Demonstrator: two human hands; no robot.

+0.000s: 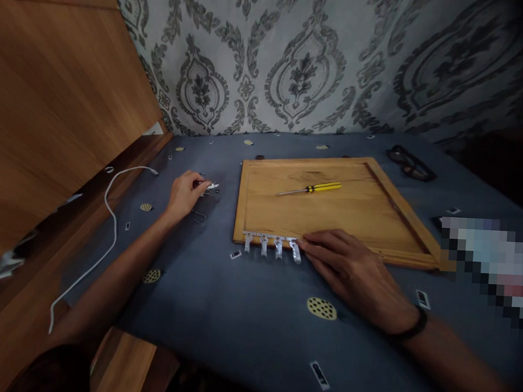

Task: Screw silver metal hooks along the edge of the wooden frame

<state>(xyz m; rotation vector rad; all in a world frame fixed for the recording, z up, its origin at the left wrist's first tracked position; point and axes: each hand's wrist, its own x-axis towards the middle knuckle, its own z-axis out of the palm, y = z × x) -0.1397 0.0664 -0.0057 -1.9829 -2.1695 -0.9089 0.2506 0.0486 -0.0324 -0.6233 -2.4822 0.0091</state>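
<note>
From where I stand, the left hand (185, 193) has its fingertips drawn together at some small metal pieces (213, 186); I can't tell whether it pinches one. The right hand (350, 262) rests its grip at the last of four metal brackets (278, 248), fingers close together, pinch unclear. They line the near edge of a wooden panel (282, 212), with a yellow-handled screwdriver (325, 187) on it. Beyond lie black glasses (411, 164), all on blue cloth (237, 317).

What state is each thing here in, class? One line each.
Rectangular framed wooden panel: lying flat.
Yellow-and-black-handled screwdriver: lying on the panel, unheld.
Four silver metal pieces: in a row, overhanging the panel's near edge.
Thin white cable: uncoiled, upper end loose.
Dark-framed glasses: set down; folding unclear.
</note>
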